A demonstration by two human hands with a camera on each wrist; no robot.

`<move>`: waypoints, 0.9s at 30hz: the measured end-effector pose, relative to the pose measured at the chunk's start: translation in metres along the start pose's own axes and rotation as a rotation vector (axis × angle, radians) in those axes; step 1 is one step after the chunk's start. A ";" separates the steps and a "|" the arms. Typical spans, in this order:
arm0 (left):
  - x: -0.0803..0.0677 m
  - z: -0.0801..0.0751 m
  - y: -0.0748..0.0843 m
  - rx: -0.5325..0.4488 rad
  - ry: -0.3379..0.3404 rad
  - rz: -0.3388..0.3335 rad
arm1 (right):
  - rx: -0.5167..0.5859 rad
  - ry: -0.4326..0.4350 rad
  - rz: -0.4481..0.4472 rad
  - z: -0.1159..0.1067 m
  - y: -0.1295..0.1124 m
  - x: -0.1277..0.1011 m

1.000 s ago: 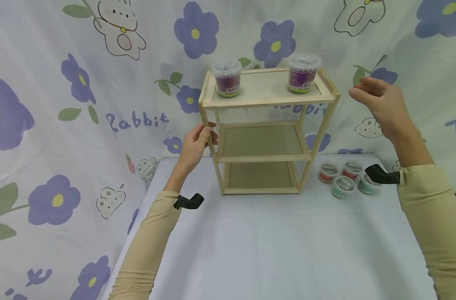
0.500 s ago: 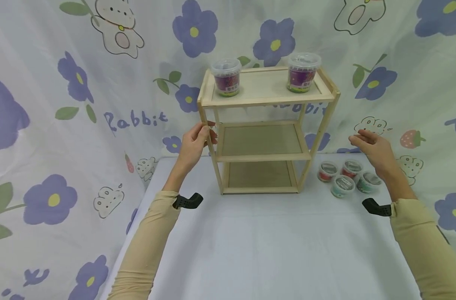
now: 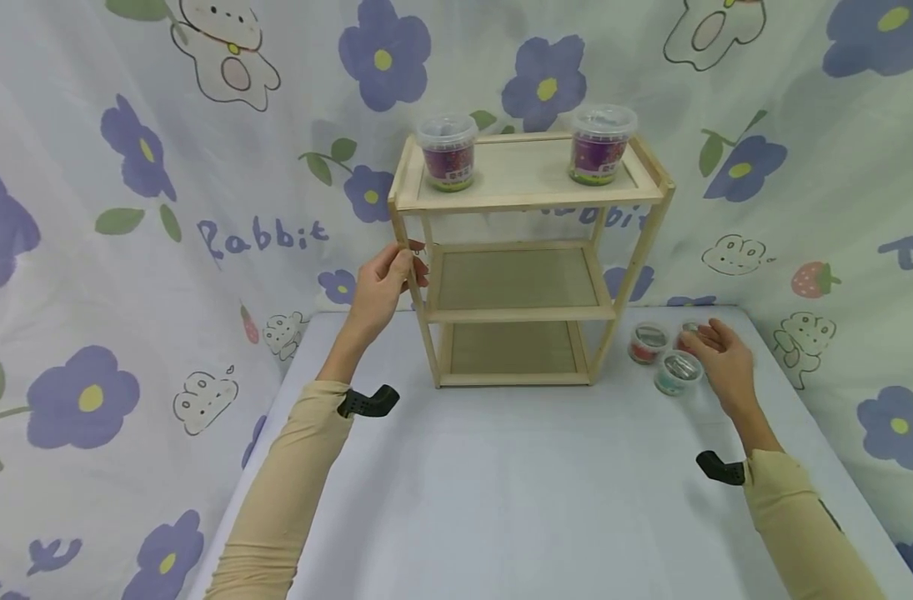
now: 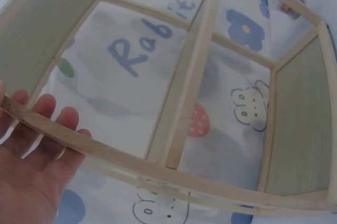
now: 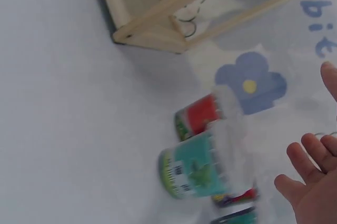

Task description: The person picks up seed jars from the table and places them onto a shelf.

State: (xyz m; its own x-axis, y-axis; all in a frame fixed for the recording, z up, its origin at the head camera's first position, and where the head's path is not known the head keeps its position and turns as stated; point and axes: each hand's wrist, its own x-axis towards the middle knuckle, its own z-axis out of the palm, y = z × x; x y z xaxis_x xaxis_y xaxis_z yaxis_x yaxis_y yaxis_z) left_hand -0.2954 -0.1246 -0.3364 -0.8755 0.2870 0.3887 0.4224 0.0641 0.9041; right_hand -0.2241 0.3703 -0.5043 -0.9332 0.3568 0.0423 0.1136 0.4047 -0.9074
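Observation:
A three-tier wooden shelf (image 3: 519, 312) stands on the white table. My left hand (image 3: 396, 271) grips its front-left post (image 4: 105, 153) at the height of the middle tier, fingers wrapped behind the wood. Two purple-labelled tubs (image 3: 447, 154) (image 3: 600, 146) stand on the top tier. To the right of the shelf small jars cluster on the table: a red one (image 3: 646, 342) (image 5: 199, 116), a teal one (image 3: 676, 373) (image 5: 194, 175), and others partly hidden. My right hand (image 3: 714, 350) hovers just over them, fingers (image 5: 308, 163) spread, holding nothing.
A floral cloth backdrop (image 3: 201, 167) hangs close behind and to both sides of the table (image 3: 501, 483). The middle and bottom tiers hold nothing. The shelf's front-right foot (image 5: 150, 34) stands close to the red jar.
My right hand has come down from beside the top tier to just above the jars on the table. The left hand has kept its hold on the post.

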 end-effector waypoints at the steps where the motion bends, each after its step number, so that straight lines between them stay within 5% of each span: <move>1: 0.000 0.000 0.000 0.003 0.002 -0.001 | 0.016 0.003 0.007 0.002 0.005 -0.001; 20: 0.001 0.001 0.002 0.001 0.002 -0.006 | 0.097 -0.046 0.090 0.026 0.060 -0.012; 27: 0.003 -0.001 -0.006 0.012 0.009 -0.021 | 0.089 0.003 0.100 0.039 0.075 -0.010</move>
State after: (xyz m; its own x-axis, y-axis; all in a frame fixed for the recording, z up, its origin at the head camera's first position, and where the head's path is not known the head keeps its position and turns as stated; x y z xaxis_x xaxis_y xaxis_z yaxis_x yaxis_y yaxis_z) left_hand -0.3005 -0.1247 -0.3402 -0.8863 0.2770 0.3711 0.4066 0.0820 0.9099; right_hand -0.2194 0.3643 -0.5887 -0.9178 0.3940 -0.0492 0.1753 0.2911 -0.9405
